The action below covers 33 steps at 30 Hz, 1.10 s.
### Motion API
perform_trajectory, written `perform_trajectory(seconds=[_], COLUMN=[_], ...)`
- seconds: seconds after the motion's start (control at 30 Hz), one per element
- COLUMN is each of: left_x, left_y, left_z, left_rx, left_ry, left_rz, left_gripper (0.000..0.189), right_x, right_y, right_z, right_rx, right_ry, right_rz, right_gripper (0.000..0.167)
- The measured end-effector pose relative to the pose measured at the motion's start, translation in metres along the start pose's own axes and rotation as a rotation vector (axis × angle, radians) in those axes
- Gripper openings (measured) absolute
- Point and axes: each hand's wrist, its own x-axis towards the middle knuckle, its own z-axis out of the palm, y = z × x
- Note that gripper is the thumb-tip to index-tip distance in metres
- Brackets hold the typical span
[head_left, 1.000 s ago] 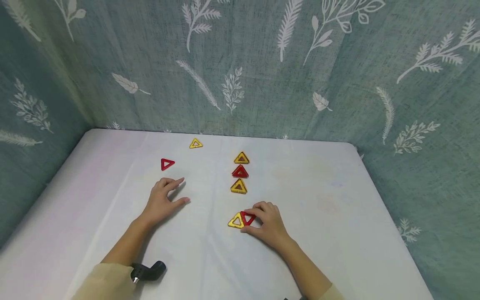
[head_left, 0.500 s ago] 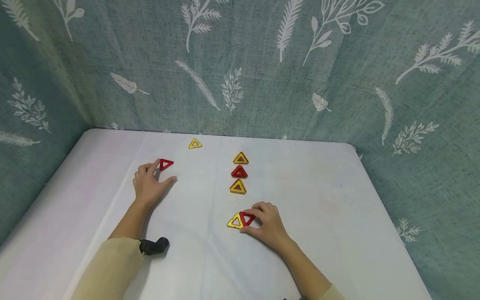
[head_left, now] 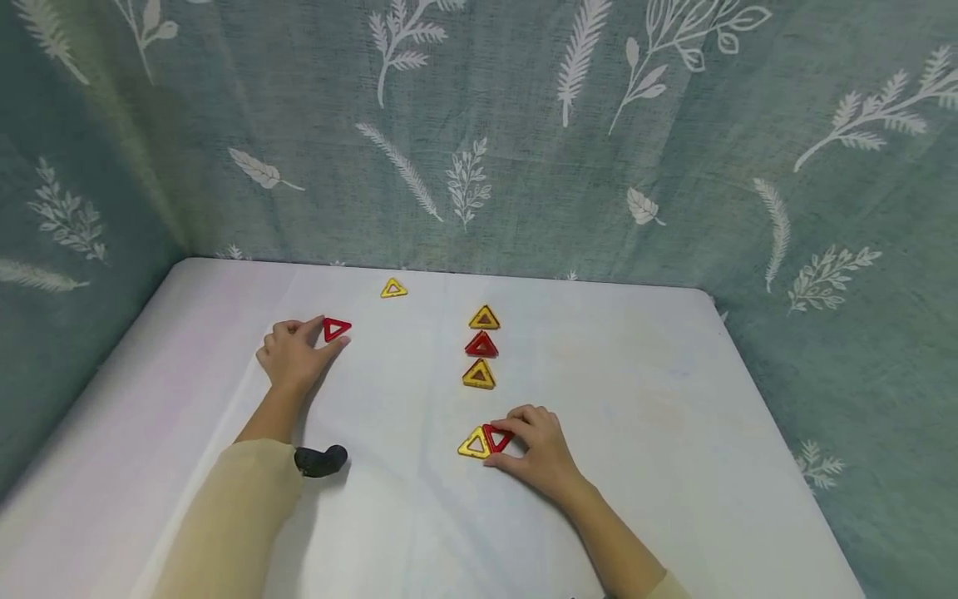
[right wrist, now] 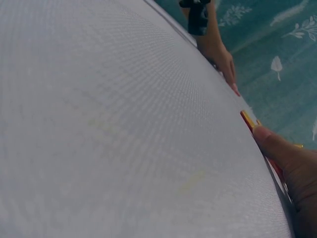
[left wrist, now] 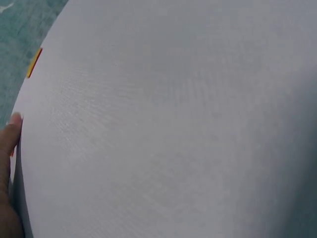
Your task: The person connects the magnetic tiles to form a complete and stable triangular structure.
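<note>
In the head view my left hand [head_left: 293, 356] reaches to a red triangular tile [head_left: 338, 323] at the back left, fingertip and thumb pinching its opposite sides. My right hand [head_left: 542, 453] pinches a second red triangular tile [head_left: 489, 439] between thumb and fingers. That tile lies edge to edge with a yellow triangular tile [head_left: 473, 455], both on the white table. In the right wrist view my right thumb [right wrist: 280, 148] presses by thin red and yellow edges. The left wrist view shows only part of my left hand [left wrist: 10, 144] at its edge.
Three triangular pieces stand in a column mid-table: yellow [head_left: 484, 325], red [head_left: 481, 353] and yellow [head_left: 478, 384]. A lone yellow triangular tile [head_left: 393, 295] lies near the back edge. Green leaf-patterned cloth [head_left: 524, 183] hangs behind the white table [head_left: 636, 399].
My left hand has moved forward and left to the back red tile, and its thumb has closed in on it. My right hand and the two front tiles have stayed put.
</note>
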Motion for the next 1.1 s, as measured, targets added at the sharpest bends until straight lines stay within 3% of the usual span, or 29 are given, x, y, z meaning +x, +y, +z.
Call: perform_trajectory(seconds=[0.13, 0.53, 0.87, 1.1], left_x=[-0.001, -0.02, -0.049, -0.059], left_y=[-0.001, -0.001, 0.001, 0.009], left_z=[0.001, 0.003, 0.015, 0.018], left_rx=[-0.003, -0.067, -0.091, -0.1], left_ry=[0.007, -0.009, -0.054, -0.095], left_rz=[0.031, 0.202, 0.43, 0.515], left_gripper=[0.066, 0.047, 0.042, 0.037], right_x=[0.0, 0.001, -0.001, 0.0], right_y=[0.0, -0.001, -0.001, 0.0], right_z=[-0.001, -0.002, 0.001, 0.0], right_rx=[-0.024, -0.01, -0.02, -0.014], right_ry=[-0.008, -0.01, -0.011, 0.0], right_rz=[0.002, 0.018, 0.009, 0.003], right_gripper=[0.048, 0.048, 0.047, 0.047])
